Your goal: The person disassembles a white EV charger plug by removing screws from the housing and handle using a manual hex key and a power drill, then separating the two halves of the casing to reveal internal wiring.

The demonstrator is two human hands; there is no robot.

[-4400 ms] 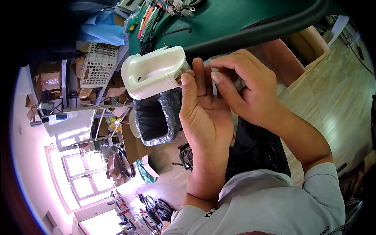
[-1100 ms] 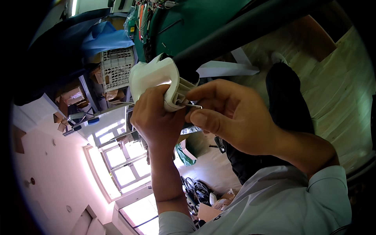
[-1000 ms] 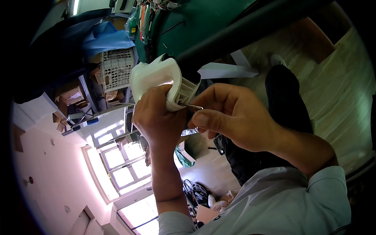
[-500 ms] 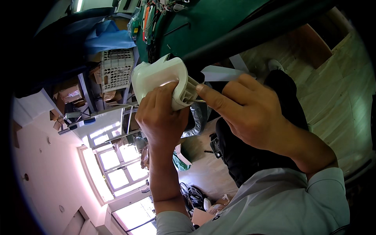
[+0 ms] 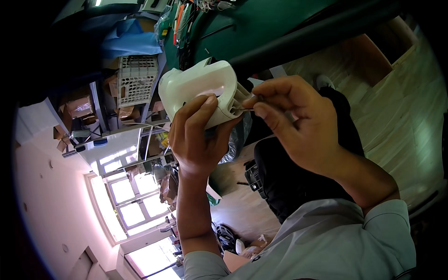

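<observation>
A white plastic housing (image 5: 193,88) with a hollow, ribbed end is gripped in my left hand (image 5: 196,135). My left fingers wrap its near side and the thumb lies along the lower edge. Its ribbed end faces right. From there a thin metal rod (image 5: 244,109) runs to the fingertips of my right hand (image 5: 301,123), which are pinched on it. The rod's far tip is hidden within the ribbed end, and my fingers cover part of its other end.
Beyond the housing is a green work surface (image 5: 261,32) with a dark edge, tools and a thin black rod on it. A white perforated crate (image 5: 137,81), a blue sheet (image 5: 130,42) and cardboard boxes (image 5: 80,107) are to the left. My dark-trousered leg (image 5: 298,179) is below my right hand.
My right index finger, stretched toward the ribbed end before, has curled back into a pinch with the thumb on the rod. The housing has shifted slightly right in view.
</observation>
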